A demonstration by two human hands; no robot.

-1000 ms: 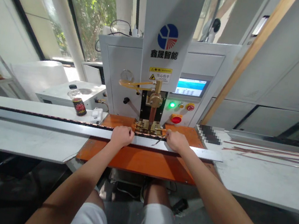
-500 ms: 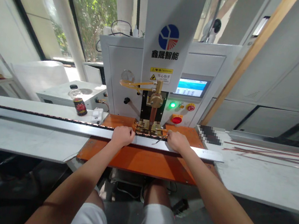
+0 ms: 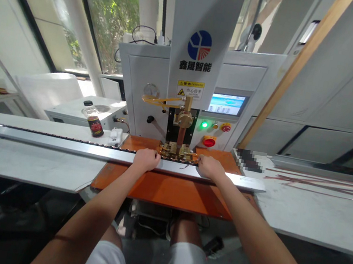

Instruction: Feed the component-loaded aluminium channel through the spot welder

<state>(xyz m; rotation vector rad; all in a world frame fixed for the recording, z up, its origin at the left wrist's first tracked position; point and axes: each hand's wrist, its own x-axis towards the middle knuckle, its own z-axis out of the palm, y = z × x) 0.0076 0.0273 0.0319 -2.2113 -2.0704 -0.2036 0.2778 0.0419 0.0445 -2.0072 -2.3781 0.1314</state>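
Note:
A long silvery metal bar (image 3: 93, 150) lies left to right across an orange board (image 3: 167, 189). Along its back edge runs a dark strip with small coppery pieces (image 3: 61, 138). My left hand (image 3: 145, 159) is closed over the bar and strip, left of the brass clamp (image 3: 177, 150); what its fingers hold is hidden. My right hand (image 3: 210, 167) is closed at the right of the clamp, fingertips by the strip, holding something too small to make out. A copper electrode (image 3: 181, 136) stands upright over the clamp. A thin dark piece (image 3: 186, 166) crosses the bar between my hands.
Behind stands a white machine (image 3: 145, 73) with a lit screen (image 3: 226, 103), a green light and red knobs. A dark-labelled bottle (image 3: 96, 126) and a white object (image 3: 115, 136) are at the left. Thin copper rods (image 3: 316, 183) lie on the right table.
The view has shifted very slightly. The strip's left end now shows a little further right. Both hands keep nearly the same places beside the clamp.

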